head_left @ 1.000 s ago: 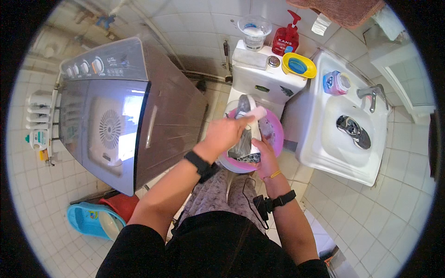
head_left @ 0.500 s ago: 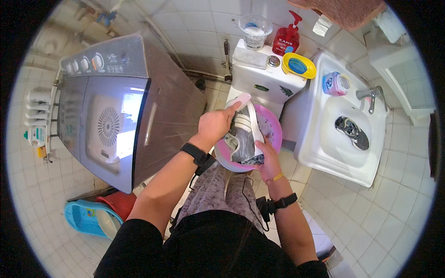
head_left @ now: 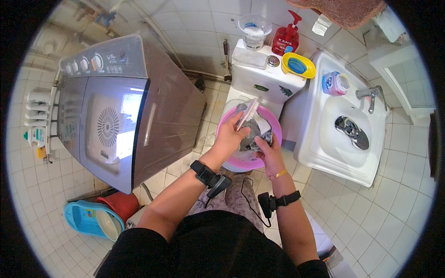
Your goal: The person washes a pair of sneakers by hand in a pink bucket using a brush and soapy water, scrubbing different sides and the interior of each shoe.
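A pink scrub brush (head_left: pixel 248 114) with pale bristles is gripped in my left hand (head_left: pixel 228 139), its bristles facing right. My right hand (head_left: pixel 270 152) holds a grey and white sneaker (head_left: pixel 252 134) by its near end, over a pink basin (head_left: pixel 275 121). The brush lies across the far part of the shoe; whether the bristles touch it I cannot tell. Suds and water show inside the basin. Some of the shoe is hidden behind my left hand and the brush.
The toilet (head_left: pixel 259 88) stands beyond the basin, with a yellow dish (head_left: pixel 300 66) and a red pump bottle (head_left: pixel 286 37) on its tank. At right, a dark sneaker (head_left: pixel 352 132) lies in the sink (head_left: pixel 324 153). A washing machine (head_left: pixel 167 102) stands at left.
My left hand has turned the brush so its bristles show. The sneaker has tilted and sits lower in the basin. My right hand has moved slightly right.
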`<state>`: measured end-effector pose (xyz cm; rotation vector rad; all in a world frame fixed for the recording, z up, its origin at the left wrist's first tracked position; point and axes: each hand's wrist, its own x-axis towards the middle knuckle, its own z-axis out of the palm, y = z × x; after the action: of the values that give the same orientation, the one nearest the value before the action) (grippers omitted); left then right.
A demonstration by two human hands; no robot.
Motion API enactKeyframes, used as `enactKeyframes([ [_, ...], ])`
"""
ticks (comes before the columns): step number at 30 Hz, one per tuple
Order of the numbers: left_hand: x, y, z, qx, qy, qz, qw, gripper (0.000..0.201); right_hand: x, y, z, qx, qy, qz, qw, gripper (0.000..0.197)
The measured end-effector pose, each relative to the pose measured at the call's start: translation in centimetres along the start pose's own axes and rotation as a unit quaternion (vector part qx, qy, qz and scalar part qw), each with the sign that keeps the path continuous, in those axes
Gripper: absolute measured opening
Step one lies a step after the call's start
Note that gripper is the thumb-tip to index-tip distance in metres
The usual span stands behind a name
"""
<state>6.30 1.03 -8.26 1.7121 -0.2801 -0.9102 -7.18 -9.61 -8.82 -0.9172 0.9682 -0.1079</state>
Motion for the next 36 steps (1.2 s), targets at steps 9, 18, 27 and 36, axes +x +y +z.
enactKeyframes([
  [9,-0.7,0.1,0.5,-0.244,0.046,-0.093,0.964,0.054,1.3,2.4,0.0,-0.120,-0.037,-0.269,0.955,0.111],
  [18,-1.2,2.2,1.7,-0.197,0.052,-0.089,0.975,0.054,-0.6,0.6,2.3,-0.415,0.161,-0.426,0.787,0.124],
  [27,-3.9,4.2,1.0,0.382,0.024,0.254,0.888,0.044,0.5,-0.3,0.8,-0.398,0.185,-0.380,0.814,0.097],
  [36,-1.1,1.5,1.1,0.446,0.022,0.210,0.870,0.039,0.3,1.8,0.3,-0.373,0.163,-0.391,0.825,0.088],
])
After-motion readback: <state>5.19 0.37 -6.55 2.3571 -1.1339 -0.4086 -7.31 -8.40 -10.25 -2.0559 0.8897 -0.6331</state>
